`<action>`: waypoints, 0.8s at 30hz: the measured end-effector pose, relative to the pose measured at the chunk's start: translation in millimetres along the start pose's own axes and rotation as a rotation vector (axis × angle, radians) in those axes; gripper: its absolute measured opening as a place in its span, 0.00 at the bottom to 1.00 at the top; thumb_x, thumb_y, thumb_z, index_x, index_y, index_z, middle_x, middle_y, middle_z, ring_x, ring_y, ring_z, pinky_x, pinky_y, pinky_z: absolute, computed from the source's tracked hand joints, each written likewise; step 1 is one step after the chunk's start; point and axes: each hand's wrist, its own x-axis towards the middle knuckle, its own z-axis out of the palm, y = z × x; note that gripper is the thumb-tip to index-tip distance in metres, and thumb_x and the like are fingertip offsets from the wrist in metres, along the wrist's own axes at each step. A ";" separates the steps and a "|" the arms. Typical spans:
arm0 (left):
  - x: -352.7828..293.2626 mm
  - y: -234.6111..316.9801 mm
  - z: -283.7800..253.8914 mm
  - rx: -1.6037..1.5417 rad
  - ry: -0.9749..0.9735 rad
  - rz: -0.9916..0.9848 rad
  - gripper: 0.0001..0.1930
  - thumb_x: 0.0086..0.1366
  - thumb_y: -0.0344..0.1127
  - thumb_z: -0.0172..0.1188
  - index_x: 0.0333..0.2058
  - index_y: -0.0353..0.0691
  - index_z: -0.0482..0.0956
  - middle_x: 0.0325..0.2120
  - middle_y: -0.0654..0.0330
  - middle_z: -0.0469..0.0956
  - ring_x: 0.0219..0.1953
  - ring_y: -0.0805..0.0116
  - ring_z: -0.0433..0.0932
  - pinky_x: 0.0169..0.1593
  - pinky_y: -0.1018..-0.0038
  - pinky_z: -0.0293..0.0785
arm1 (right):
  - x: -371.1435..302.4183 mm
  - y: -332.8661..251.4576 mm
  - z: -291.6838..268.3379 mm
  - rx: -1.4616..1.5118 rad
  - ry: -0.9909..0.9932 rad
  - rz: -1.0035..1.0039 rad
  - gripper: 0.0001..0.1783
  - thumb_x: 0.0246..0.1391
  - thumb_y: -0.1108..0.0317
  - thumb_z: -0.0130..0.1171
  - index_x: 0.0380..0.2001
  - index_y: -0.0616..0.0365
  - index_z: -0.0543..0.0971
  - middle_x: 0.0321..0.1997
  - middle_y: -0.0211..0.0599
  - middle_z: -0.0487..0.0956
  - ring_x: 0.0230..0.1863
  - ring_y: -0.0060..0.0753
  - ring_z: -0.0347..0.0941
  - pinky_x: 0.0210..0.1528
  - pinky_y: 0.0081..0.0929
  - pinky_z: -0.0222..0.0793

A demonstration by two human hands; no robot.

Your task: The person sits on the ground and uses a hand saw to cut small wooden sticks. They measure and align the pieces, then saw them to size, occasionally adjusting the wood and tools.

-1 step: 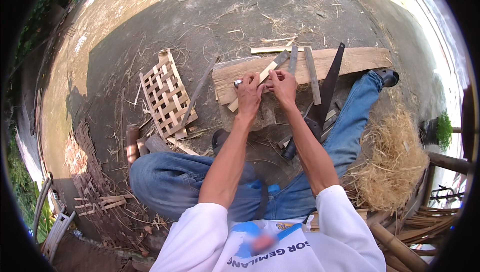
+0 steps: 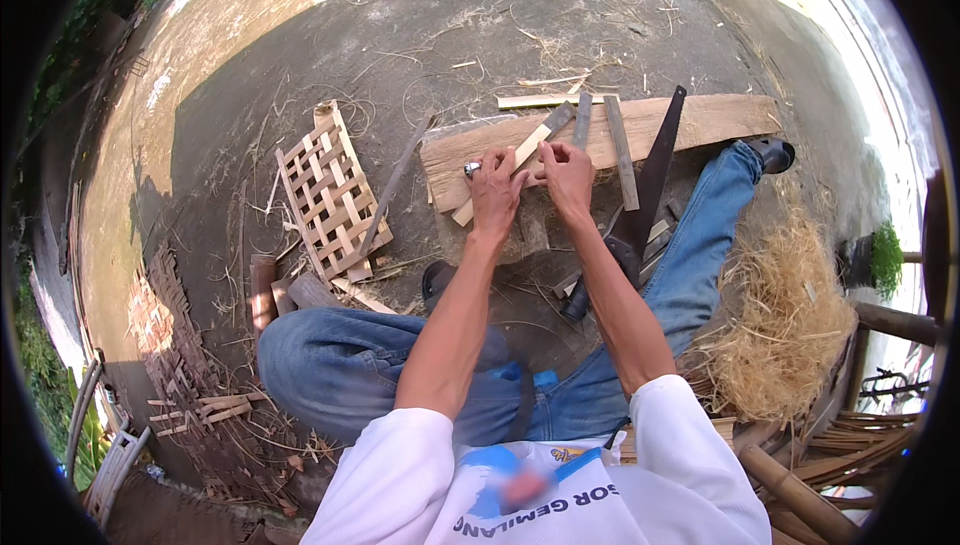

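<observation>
My left hand [image 2: 495, 193] is closed on a pale bamboo strip [image 2: 530, 148], which slants across a wooden plank [image 2: 690, 127]. It wears a ring with a pale stone. Close beside it, my right hand [image 2: 567, 177] makes a pinch, its fingertips near the strip's edge; what sits between them is too small to make out. Two greyish strips lie just beyond and to the right: a short one [image 2: 582, 120] and a longer one [image 2: 621, 153]. A handsaw [image 2: 655, 165] with a dark blade rests to the right of them, partly behind my right forearm.
A woven bamboo lattice panel [image 2: 330, 190] lies at left, with a loose dark strip [image 2: 392, 200] along it. Cut bamboo pieces [image 2: 263, 290] stand by my bent left knee. A heap of straw-like shavings [image 2: 790, 325] is at right. Scraps litter the ground.
</observation>
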 end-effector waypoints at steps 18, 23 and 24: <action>2.3 8.4 0.4 0.111 0.094 0.112 0.18 0.69 0.32 0.61 0.57 0.39 0.78 0.43 0.52 0.71 0.46 0.51 0.70 0.49 0.56 0.65 | -33.8 65.8 -45.1 -0.223 0.096 -0.171 0.33 0.59 0.75 0.57 0.68 0.62 0.66 0.63 0.60 0.74 0.64 0.59 0.72 0.66 0.42 0.66; 0.8 9.5 -3.0 0.078 0.038 0.115 0.18 0.68 0.31 0.62 0.56 0.37 0.79 0.43 0.54 0.71 0.47 0.51 0.71 0.48 0.56 0.66 | -46.8 59.5 -46.1 -0.244 -0.056 -0.358 0.32 0.60 0.76 0.58 0.68 0.59 0.68 0.57 0.53 0.78 0.55 0.50 0.76 0.59 0.37 0.69; 1.4 8.6 -3.9 0.060 0.025 0.115 0.18 0.68 0.31 0.62 0.56 0.37 0.79 0.43 0.54 0.72 0.47 0.51 0.71 0.48 0.56 0.66 | -47.1 57.7 -45.4 -0.241 -0.100 -0.376 0.32 0.60 0.76 0.58 0.69 0.59 0.68 0.56 0.50 0.79 0.51 0.46 0.77 0.57 0.35 0.71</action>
